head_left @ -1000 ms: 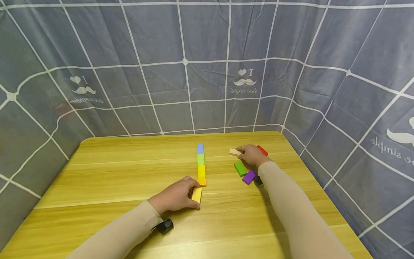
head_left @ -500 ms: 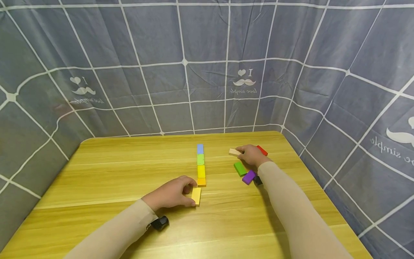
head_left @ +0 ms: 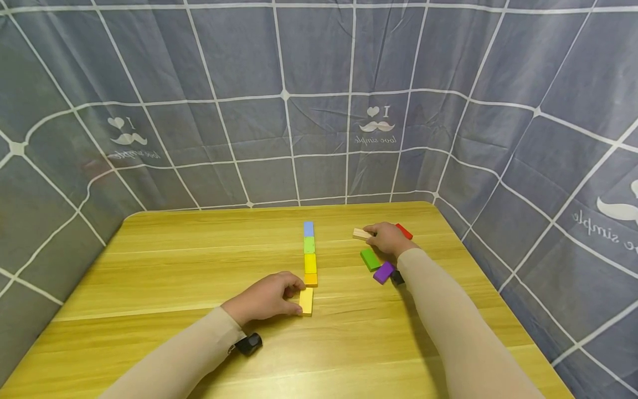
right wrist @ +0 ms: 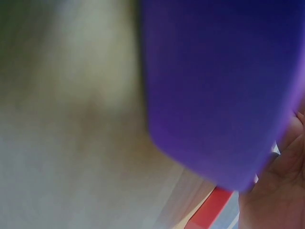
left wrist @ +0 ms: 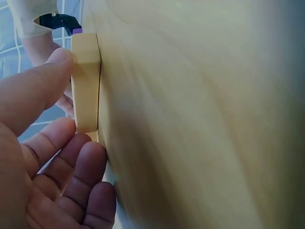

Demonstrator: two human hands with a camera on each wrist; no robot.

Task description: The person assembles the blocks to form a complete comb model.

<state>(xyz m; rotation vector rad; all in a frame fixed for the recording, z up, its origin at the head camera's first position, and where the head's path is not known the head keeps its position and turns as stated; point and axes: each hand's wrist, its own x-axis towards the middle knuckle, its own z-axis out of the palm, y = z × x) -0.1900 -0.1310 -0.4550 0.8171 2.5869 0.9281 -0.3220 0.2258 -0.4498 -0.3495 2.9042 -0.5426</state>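
Note:
My left hand (head_left: 266,299) pinches a pale yellow block (head_left: 306,302) lengthwise, thumb at its near end and fingertips at its far end. In the left wrist view this block (left wrist: 86,86) lies flat on the wood. Just beyond it runs a straight row of blocks: orange (head_left: 311,280), bright yellow (head_left: 310,264), light green (head_left: 309,245) and blue (head_left: 309,229). At the right, my right hand (head_left: 391,239) holds one end of a plain wooden block (head_left: 361,234) between thumb and fingers; the hand covers its other end.
A green block (head_left: 370,259) and a purple block (head_left: 383,272) lie in front of my right hand, with a red block (head_left: 404,231) partly behind it. The purple block fills much of the right wrist view. A grey checked curtain (head_left: 319,127) surrounds the wooden table (head_left: 199,249).
The pale yellow block has turned straighter and shifted slightly right under my left hand since half a second ago, more in line with the row. My right hand has stayed in place.

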